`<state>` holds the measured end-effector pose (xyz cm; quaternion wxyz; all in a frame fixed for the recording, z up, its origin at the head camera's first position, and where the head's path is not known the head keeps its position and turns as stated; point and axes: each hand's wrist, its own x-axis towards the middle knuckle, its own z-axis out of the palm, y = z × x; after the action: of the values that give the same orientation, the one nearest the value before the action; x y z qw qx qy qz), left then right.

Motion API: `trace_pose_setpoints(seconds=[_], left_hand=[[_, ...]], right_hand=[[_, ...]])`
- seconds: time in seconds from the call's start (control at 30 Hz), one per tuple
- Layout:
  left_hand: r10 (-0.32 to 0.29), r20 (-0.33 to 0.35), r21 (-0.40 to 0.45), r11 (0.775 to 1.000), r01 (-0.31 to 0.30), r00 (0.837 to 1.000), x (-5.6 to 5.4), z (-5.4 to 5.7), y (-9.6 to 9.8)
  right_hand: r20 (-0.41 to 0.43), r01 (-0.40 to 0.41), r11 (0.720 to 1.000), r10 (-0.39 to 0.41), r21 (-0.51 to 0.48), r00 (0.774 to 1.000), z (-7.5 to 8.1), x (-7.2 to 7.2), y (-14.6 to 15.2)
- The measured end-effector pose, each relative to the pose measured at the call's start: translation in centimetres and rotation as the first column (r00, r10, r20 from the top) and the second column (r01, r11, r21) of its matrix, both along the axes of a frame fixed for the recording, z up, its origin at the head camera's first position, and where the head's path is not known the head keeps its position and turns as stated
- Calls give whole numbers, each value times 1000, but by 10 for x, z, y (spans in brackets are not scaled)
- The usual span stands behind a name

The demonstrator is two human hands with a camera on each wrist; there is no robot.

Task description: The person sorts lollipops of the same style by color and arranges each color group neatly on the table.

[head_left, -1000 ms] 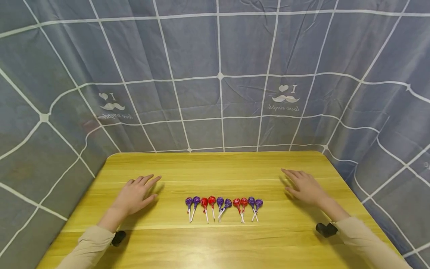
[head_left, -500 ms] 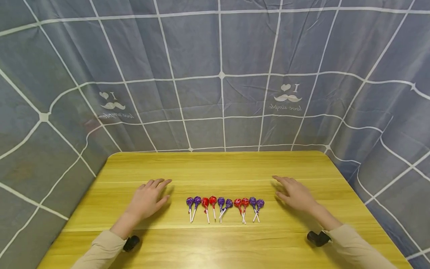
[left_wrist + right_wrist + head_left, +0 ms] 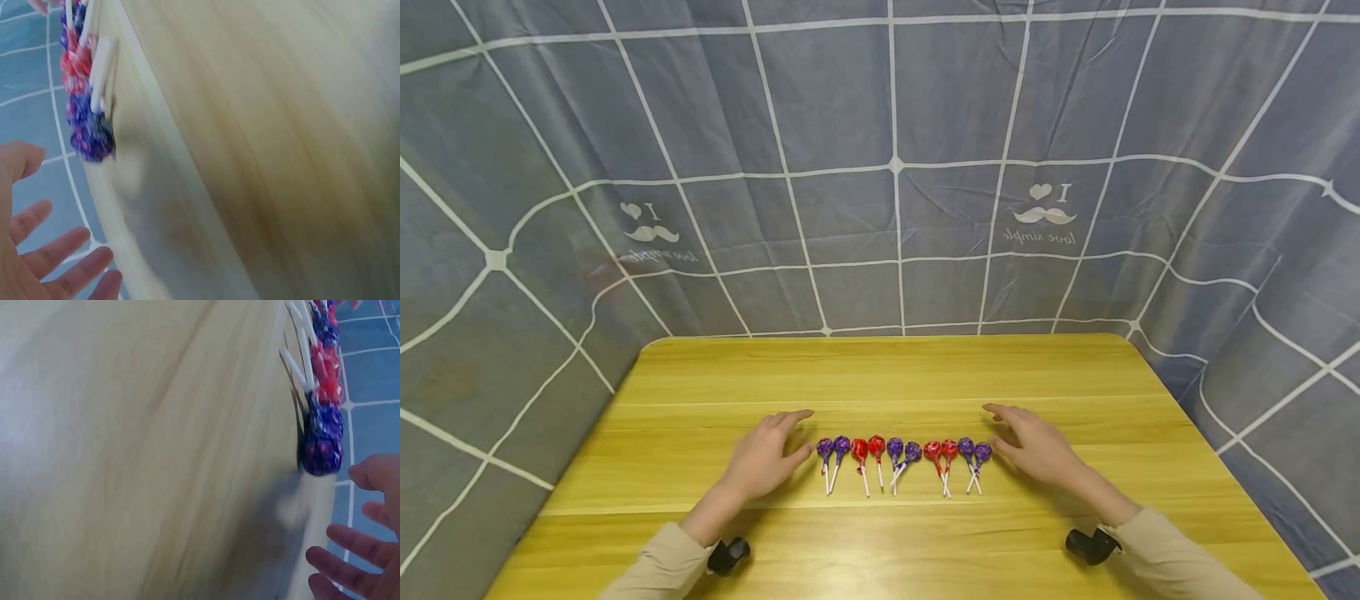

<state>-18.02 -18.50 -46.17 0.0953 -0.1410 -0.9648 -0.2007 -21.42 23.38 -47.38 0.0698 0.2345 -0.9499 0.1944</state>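
A row of wrapped lollipops lies on the table, purple and red pairs alternating, white sticks toward the person. My left hand (image 3: 765,458) hovers just left of the leftmost purple lollipops (image 3: 841,446), its fingers spread and holding nothing. Beyond the right end of the row, my right hand (image 3: 1036,446) is beside the last purple lollipops (image 3: 982,452), fingers extended. Red lollipops (image 3: 876,446) sit between the purple ones. In the left wrist view a purple lollipop (image 3: 92,142) is near the thumb; the right wrist view has a purple lollipop (image 3: 323,455) near that thumb.
The wooden table (image 3: 880,375) has rounded far corners. A grey-blue curtain (image 3: 842,217) with white grid lines hangs behind it and along both sides. Black wrist cameras (image 3: 727,556) are strapped on both forearms.
Both hands have moved inward over the table, the left to the right and the right to the left, closing in on the ends of the row. The lollipops lie as before.
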Motion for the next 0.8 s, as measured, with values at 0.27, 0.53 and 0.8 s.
trace_pose_setpoints(seconds=[0.27, 0.53, 0.8], left_hand=[[21, 117, 130, 991, -36, 993, 0, -2, 14], [21, 159, 192, 980, -52, 987, -1, -9, 19], [37, 147, 163, 985, -61, 988, -1, -16, 23]], right_hand=[[151, 63, 995, -51, -75, 987, -2, 0, -7], [287, 103, 983, -56, -152, 956, -2, 3, -8], [293, 71, 985, -22, -159, 956, -5, 1, -10]])
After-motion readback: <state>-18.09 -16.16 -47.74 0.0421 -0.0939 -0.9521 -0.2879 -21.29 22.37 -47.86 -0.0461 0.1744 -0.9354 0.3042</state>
